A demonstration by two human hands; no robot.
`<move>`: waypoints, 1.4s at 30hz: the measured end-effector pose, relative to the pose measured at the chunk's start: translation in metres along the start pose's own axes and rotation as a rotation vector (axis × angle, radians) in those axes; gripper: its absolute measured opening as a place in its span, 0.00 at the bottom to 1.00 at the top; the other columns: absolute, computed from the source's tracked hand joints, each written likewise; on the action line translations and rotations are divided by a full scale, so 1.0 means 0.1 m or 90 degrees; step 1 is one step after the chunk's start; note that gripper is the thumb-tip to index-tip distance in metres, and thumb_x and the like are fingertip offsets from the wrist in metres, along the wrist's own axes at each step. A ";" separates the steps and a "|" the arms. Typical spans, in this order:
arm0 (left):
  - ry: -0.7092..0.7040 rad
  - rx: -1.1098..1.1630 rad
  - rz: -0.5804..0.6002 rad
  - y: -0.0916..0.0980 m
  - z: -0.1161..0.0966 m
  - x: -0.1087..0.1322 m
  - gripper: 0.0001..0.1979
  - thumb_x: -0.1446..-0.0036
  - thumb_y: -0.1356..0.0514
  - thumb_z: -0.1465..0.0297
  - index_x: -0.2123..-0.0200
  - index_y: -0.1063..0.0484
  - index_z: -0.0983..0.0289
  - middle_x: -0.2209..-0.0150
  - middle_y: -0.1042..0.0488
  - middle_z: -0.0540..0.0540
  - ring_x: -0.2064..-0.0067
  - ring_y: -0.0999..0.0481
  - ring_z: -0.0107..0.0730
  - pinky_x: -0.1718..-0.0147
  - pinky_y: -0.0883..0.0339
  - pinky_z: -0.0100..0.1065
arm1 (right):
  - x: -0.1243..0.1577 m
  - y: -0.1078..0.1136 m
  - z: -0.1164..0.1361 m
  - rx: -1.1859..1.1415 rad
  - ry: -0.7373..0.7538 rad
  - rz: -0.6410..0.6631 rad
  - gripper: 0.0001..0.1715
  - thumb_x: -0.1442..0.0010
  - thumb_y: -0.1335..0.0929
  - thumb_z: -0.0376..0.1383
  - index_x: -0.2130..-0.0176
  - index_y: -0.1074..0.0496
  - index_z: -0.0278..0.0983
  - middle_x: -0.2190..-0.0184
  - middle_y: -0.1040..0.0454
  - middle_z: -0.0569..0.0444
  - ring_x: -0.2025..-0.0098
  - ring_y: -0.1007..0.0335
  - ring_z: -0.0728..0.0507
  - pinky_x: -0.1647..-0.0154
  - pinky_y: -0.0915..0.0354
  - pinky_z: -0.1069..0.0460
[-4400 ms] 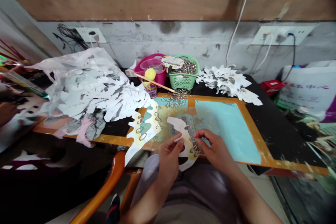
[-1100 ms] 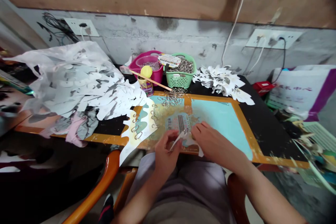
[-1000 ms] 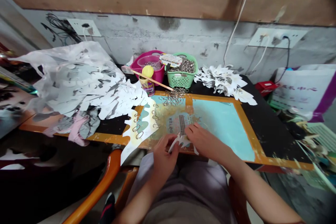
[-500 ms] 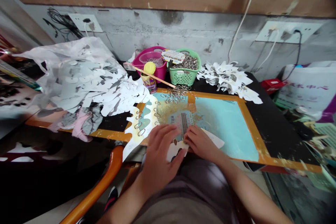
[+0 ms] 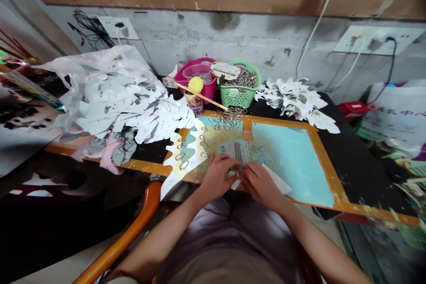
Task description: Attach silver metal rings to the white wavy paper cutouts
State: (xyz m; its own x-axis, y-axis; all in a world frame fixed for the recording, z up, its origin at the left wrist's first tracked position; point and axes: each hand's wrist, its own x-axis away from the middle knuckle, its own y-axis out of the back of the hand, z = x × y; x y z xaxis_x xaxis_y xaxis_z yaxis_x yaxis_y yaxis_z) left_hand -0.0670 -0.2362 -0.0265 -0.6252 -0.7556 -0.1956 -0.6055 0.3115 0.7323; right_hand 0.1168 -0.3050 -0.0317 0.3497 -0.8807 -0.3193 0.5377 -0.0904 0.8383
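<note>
My left hand (image 5: 217,178) and my right hand (image 5: 259,184) meet at the front of the painted board, their fingertips pinching a white paper cut-out (image 5: 274,179) between them. A small metal ring (image 5: 237,172) shows at the fingertips, and my fingers hide most of it. The cut-out lies over a printed card (image 5: 238,151). To the left of my left hand, a scalloped paper strip (image 5: 186,155) has several metal rings threaded along its edge.
A loose heap of metal rings (image 5: 229,119) lies at the board's far edge, below a green basket of rings (image 5: 238,91) and a pink tub (image 5: 196,84). Stacks of paper cut-outs (image 5: 116,97) sit to the left, with more (image 5: 293,98) to the right. An orange chair arm (image 5: 133,217) runs near my left forearm.
My hands have come closer together around the cut-out, which now lies flatter and is mostly covered. The head view has shifted slightly.
</note>
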 end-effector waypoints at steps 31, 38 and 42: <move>-0.186 -0.178 -0.002 0.01 -0.01 0.14 0.11 0.36 0.43 0.71 0.58 0.21 0.54 0.56 0.21 0.51 0.41 0.34 0.45 0.35 0.74 0.66 | 0.06 0.18 -0.18 -0.075 0.066 -0.051 0.26 0.38 0.41 0.23 0.43 0.34 0.38 0.48 0.30 0.44 0.50 0.35 0.39 0.50 0.33 0.42; -0.186 -0.192 0.008 0.03 -0.04 0.16 0.13 0.37 0.42 0.73 0.54 0.23 0.53 0.53 0.22 0.52 0.39 0.36 0.45 0.35 0.72 0.65 | 0.16 -0.01 -0.07 -0.014 0.051 -0.050 0.32 0.38 0.41 0.25 0.37 0.47 0.34 0.56 0.28 0.42 0.54 0.35 0.36 0.53 0.34 0.40; -0.193 -0.167 -0.003 0.04 -0.03 0.19 0.13 0.38 0.43 0.73 0.54 0.23 0.54 0.53 0.22 0.53 0.39 0.35 0.45 0.34 0.71 0.65 | 0.16 0.00 -0.06 0.074 0.060 -0.060 0.32 0.39 0.40 0.25 0.37 0.49 0.31 0.52 0.29 0.38 0.52 0.35 0.33 0.50 0.40 0.37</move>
State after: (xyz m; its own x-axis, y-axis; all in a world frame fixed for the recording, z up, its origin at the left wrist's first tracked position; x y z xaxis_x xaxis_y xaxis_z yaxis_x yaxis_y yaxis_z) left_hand -0.0800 -0.2511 -0.0258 -0.7629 -0.5408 -0.3543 -0.4870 0.1203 0.8651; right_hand 0.1267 -0.3163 -0.0393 0.3755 -0.8186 -0.4346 0.4812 -0.2286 0.8463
